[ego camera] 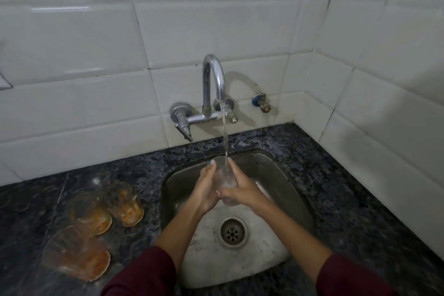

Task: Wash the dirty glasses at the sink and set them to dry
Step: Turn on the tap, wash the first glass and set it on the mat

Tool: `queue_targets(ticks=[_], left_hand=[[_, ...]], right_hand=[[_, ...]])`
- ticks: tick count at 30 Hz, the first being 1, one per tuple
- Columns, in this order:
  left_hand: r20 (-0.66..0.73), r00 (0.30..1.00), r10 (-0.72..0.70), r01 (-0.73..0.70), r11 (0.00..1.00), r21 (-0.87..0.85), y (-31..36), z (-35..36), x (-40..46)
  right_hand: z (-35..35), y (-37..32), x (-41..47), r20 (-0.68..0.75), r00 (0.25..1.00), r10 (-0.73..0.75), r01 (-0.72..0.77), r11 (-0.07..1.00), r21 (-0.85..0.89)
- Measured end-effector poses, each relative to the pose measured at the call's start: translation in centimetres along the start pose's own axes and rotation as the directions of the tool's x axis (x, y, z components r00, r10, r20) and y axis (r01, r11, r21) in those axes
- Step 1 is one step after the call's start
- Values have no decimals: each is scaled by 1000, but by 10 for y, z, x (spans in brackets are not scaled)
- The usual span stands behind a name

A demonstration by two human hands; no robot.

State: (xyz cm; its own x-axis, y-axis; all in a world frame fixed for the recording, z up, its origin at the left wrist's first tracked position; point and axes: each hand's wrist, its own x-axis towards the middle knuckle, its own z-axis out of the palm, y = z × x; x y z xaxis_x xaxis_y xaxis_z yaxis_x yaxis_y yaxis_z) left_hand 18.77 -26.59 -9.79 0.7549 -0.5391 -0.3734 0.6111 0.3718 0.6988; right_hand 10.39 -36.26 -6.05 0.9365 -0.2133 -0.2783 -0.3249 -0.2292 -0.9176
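Note:
A clear glass (224,176) is held upright over the steel sink (283,175), under the running stream from the chrome tap (213,79). My left hand (206,187) wraps its left side, with fingertips at the rim. My right hand (240,190) grips its lower right side. Water falls into the glass mouth. Three dirty glasses with orange residue stand on the counter left of the sink: one nearest the sink (123,202), one in the middle (92,215), one closest to me (74,252).
Dark speckled granite counter (348,199) surrounds the sink. The drain (233,232) lies below my hands. White tiled walls rise behind and to the right. A tap lever (183,131) and a small blue valve (262,102) stick out from the back wall.

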Motion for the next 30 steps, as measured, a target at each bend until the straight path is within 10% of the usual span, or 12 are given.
queue_targets(ticks=[3, 5, 9, 13, 16, 19, 23, 27, 30], left_hand=[[55, 996, 66, -81, 937, 339, 16, 10, -4], [50, 994, 99, -110, 898, 425, 25, 14, -7], [141, 983, 117, -158, 930, 331, 30, 12, -15], [244, 964, 110, -181, 940, 291, 32, 7, -21], [216, 972, 89, -190, 840, 508, 35, 14, -22], [138, 979, 148, -202, 713, 672, 35, 20, -24], [155, 975, 157, -217, 819, 532, 38, 13, -28], [182, 958, 223, -286, 792, 539, 43, 24, -35], [176, 950, 257, -307, 684, 662, 45, 31, -33]], right_hand=[[-9, -1, 0, -11, 971, -239, 182, 769, -612], [-11, -2, -2, 1, 971, -240, 169, 681, -712], [-21, -6, -2, 118, 991, -58, 68, 994, -83], [-28, -7, -7, 301, 953, -18, -77, 950, 301], [-17, -13, -6, 30, 999, 19, -11, 965, -262], [-8, -10, -3, -61, 985, -159, 64, 679, -731], [-19, -4, 2, 164, 984, -66, 66, 998, 2], [-20, 15, 9, 327, 942, -76, -111, 848, 519], [-9, 26, 16, 280, 957, -72, -114, 796, 595]])
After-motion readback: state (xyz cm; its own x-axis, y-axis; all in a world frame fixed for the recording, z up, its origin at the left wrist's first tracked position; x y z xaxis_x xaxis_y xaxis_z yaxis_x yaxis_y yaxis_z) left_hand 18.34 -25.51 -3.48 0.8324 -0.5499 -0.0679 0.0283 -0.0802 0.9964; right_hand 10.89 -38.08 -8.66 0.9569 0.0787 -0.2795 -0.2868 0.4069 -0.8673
